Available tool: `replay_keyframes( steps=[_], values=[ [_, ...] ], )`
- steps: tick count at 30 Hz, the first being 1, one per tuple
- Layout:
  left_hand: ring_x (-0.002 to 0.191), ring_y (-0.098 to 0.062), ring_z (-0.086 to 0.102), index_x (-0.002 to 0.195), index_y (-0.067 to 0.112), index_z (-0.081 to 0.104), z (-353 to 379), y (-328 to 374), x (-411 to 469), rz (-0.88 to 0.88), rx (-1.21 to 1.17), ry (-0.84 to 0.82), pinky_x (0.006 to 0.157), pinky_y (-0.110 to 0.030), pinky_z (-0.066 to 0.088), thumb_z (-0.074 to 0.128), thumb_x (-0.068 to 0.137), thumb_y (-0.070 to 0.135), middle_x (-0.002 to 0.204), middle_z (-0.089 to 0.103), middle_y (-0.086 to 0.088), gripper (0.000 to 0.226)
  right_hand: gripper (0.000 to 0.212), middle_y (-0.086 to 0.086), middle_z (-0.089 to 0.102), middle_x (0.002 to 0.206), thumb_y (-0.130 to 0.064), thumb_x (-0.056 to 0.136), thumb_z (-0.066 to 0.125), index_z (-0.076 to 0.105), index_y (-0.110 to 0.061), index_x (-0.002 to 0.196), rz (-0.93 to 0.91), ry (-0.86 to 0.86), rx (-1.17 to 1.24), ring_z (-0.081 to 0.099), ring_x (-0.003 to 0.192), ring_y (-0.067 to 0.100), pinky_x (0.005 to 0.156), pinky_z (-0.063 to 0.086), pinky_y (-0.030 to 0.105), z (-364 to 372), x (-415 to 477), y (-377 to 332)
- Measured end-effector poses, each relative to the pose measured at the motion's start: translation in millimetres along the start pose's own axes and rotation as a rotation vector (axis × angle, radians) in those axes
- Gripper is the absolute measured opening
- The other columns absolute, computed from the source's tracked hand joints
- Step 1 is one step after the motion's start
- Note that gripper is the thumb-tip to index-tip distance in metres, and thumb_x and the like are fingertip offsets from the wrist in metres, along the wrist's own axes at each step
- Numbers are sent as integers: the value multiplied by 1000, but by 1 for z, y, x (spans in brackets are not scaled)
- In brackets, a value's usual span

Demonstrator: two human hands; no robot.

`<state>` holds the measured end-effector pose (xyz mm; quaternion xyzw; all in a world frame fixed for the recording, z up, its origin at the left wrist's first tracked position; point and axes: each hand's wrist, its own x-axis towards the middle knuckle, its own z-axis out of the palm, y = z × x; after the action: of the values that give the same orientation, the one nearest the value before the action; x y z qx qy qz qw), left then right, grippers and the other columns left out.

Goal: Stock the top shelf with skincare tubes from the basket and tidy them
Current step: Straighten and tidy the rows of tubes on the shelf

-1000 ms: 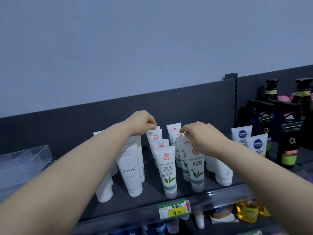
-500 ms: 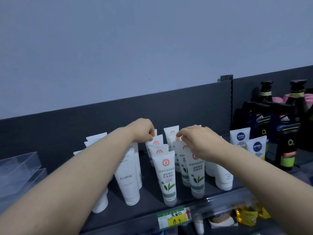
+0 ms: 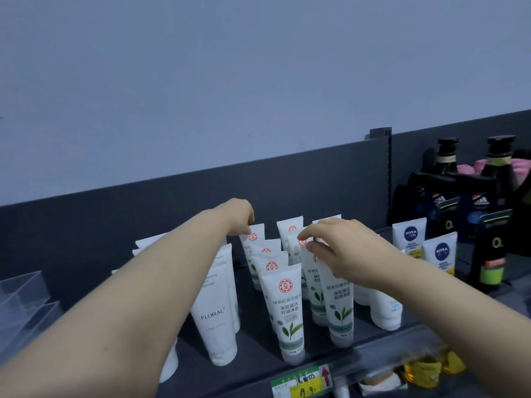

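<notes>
My left grip (image 3: 240,218) and right grip (image 3: 337,249) each pinch the crimped top of one of the tubes (image 3: 287,305) standing just below on the shelf (image 3: 253,349). They look light, squashy and tippy, so I'd hold the stiff crimp.

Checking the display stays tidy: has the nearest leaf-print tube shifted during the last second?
No. The nearest leaf-print tube still stands just above the yellow price label on the shelf edge, as before.

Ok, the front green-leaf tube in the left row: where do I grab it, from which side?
Pinch the flat crimped top of the front green-leaf tube, coming from above and in front. It stands on its cap, seam up; matching tubes crowd behind, the FLORAL tube flanks its left, and only the front is open.
</notes>
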<state>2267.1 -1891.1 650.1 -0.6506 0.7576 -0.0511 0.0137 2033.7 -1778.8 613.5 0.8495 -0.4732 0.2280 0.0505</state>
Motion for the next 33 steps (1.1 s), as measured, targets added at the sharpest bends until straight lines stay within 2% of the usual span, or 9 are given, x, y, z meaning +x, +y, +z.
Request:
replay_keyframes(
  steps=[2,5,8,10,13,17,26,30,33],
  values=[
    [92,-21,63,102,12,70,4,2,3,20,4,-15,83,-35,55,67,85,20,98,68,0,20,27,-15,58,121,-35,100,39,57,-33,121,11,34,11,47,70,-5,88,41,28,-4,-5,0],
    [76,-18,55,81,9,69,7,3,8,78,-4,20,70,-33,49,66,83,18,82,64,0,9,26,-14,61,115,-32,98,43,60,-32,118,43,111,24,55,90,3,89,43,28,-4,-12,-1],
    [75,-17,54,73,14,65,7,7,5,101,-1,30,66,-29,46,67,83,18,76,60,4,10,25,-15,63,110,-30,97,46,61,-31,117,36,158,24,54,107,8,90,43,30,0,-19,-5],
    [79,-18,57,78,11,68,7,7,4,100,-16,31,70,-31,49,68,83,19,79,63,3,9,25,-16,62,115,-30,96,47,60,-32,118,18,140,15,52,113,7,94,42,34,2,-21,-11],
    [95,-19,63,99,11,73,5,7,-3,90,-88,47,83,-31,53,70,83,23,97,67,3,20,25,-15,61,118,-29,96,48,59,-32,119,-6,119,29,52,115,9,95,42,35,2,-24,-17],
    [110,-18,62,115,15,69,-15,-6,-36,26,-180,196,96,-32,49,63,89,17,119,67,2,27,25,-15,62,117,-27,96,48,59,-31,119,-45,107,50,52,112,10,93,42,30,-1,-26,-24],
    [109,-14,62,115,18,69,-39,-60,-158,-146,-186,253,93,-25,47,60,91,16,119,67,3,26,32,-6,59,123,-19,95,47,56,-26,125,-194,53,197,50,118,16,94,44,33,16,-4,-99],
    [110,-14,61,116,20,68,-36,-77,-176,-127,-190,285,89,-24,47,57,92,16,121,66,3,26,52,-2,52,133,1,87,45,47,-21,134,-206,37,76,44,124,22,95,41,35,47,12,-124],
    [111,-14,59,118,20,67,-34,-91,-179,-80,-189,324,86,-21,42,53,94,15,123,65,3,28,50,1,51,123,-1,86,43,47,-22,131,-121,38,-15,44,114,25,89,41,37,62,31,-133]
  ],
)
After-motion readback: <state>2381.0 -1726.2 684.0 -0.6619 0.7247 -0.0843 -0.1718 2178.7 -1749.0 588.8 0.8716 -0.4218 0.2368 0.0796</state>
